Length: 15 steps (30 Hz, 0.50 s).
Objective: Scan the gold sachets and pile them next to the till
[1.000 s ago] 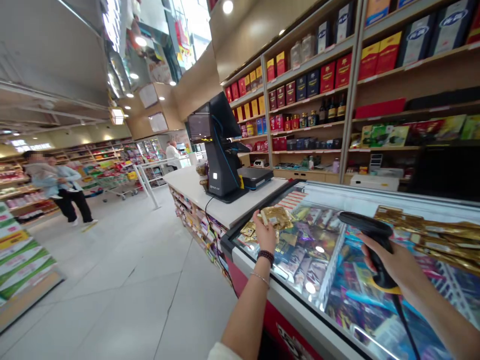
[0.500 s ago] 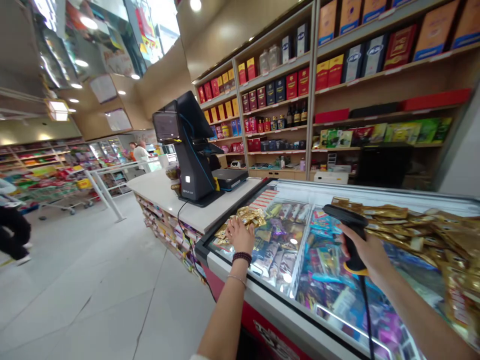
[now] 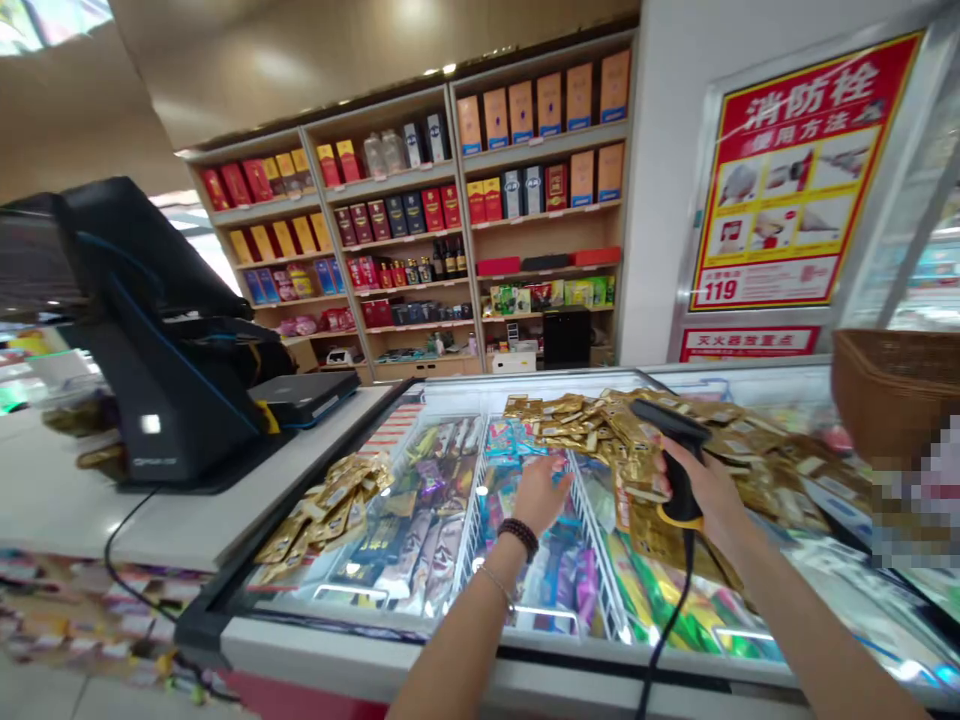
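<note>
My right hand [image 3: 705, 485] is wrapped round the handle of a black barcode scanner [image 3: 673, 425] with a yellow trim at its base; a cable hangs down from it. The scanner is over a large heap of gold foil packets [image 3: 600, 425] on the freezer's glass top. My left hand [image 3: 541, 492], with a beaded bracelet on its wrist, hovers over the glass left of the heap, fingers apart and nothing visible in them. A smaller pile of gold packets [image 3: 337, 505] lies on the glass at the left.
Below the glass, the chest freezer [image 3: 420, 640] holds wrapped goods in wire baskets. A checkout terminal [image 3: 169, 350] stands on the white counter [image 3: 247, 500] at left. A brown woven basket [image 3: 885, 390] is at right, beside a partly blurred-out area. Shelves of boxes [image 3: 405, 215] line the back.
My view has turned to the right. My left hand has left the small pile of gold packets and moved right, towards the large heap. My right hand still grips the scanner.
</note>
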Available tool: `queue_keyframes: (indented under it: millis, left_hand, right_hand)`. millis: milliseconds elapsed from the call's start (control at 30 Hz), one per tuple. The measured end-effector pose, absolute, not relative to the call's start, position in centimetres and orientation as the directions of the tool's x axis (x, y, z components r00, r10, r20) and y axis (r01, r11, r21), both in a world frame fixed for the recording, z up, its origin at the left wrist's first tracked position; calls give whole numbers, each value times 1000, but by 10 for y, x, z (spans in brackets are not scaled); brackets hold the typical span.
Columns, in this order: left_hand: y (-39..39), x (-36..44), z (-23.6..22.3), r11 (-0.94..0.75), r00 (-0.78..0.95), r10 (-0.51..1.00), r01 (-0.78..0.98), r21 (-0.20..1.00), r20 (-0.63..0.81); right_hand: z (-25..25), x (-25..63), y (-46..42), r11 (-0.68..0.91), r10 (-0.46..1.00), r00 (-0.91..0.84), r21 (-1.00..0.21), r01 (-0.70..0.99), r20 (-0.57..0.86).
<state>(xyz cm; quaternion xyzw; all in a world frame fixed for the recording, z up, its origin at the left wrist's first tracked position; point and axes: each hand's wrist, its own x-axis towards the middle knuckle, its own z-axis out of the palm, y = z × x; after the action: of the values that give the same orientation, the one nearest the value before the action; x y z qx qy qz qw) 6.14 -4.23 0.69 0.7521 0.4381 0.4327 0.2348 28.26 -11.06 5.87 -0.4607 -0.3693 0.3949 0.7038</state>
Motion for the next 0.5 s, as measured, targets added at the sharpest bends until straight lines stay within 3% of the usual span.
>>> queue_keyframes:
  millis: [267, 500]
  left_hand:
    - [-58, 165, 6, -402, 208, 916, 498, 768, 344]
    - [-26, 146, -6, -271, 129, 963, 420, 866, 238]
  right_hand:
    - [44, 315, -129, 261, 837, 533, -945, -194, 122]
    - [40, 313, -125, 239, 823, 559, -955, -177, 102]
